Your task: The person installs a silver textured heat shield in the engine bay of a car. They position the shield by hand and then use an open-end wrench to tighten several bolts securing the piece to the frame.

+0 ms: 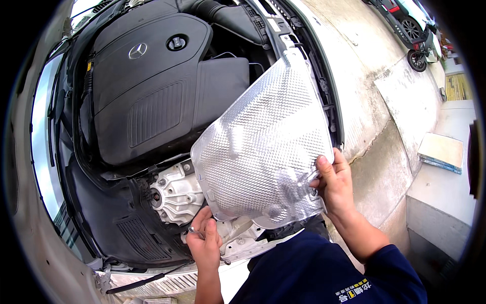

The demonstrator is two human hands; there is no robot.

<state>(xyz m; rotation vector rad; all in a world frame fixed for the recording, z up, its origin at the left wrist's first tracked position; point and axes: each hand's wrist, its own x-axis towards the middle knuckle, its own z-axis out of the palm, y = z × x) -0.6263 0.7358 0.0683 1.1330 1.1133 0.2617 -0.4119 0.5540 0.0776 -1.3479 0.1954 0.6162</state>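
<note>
My right hand (pixel 334 185) grips the right edge of a silver embossed heat shield (pixel 263 147), holding it lifted and tilted over the open engine bay. My left hand (pixel 205 240) is below the shield's lower left corner, fingers closed around a small metal tool or fastener (pixel 194 231), close to the bare aluminium engine part (pixel 177 195). The shield hides what lies beneath it.
A large black plastic engine cover (pixel 147 86) fills the upper left of the bay. The car's pale body edge (pixel 152 283) runs along the bottom. Concrete ground (pixel 374 101) lies to the right, with a step (pixel 435 202), a flat board (pixel 441 152) and a parked vehicle (pixel 410 25).
</note>
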